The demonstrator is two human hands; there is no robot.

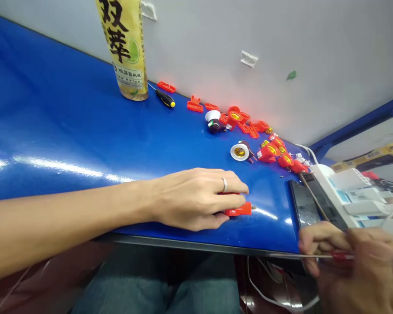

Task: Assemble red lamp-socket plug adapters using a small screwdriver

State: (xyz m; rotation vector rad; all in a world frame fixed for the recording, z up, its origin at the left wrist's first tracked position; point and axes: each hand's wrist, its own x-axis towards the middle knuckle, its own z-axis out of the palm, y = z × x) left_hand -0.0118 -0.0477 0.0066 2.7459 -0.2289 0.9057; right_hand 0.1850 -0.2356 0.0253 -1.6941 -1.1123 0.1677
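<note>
My left hand (196, 198) lies on the blue table (68, 131), its fingers closed round a red plastic plug part (239, 210) with a metal pin pointing right. A ring sits on one finger. My right hand (350, 266) is at the lower right, below the table's front edge, blurred, gripping a thin screwdriver (301, 256) whose metal shaft points left. Near the wall lies a scatter of red lamp sockets and plug parts (271, 150), plus a white socket (239, 151).
A tall yellow drink bottle (126, 48) stands at the back by the wall. Beside it lies a small black-and-yellow screwdriver (165, 99). A dark phone (303, 203) and a white power strip (353, 196) lie at the right end. My knees show under the table.
</note>
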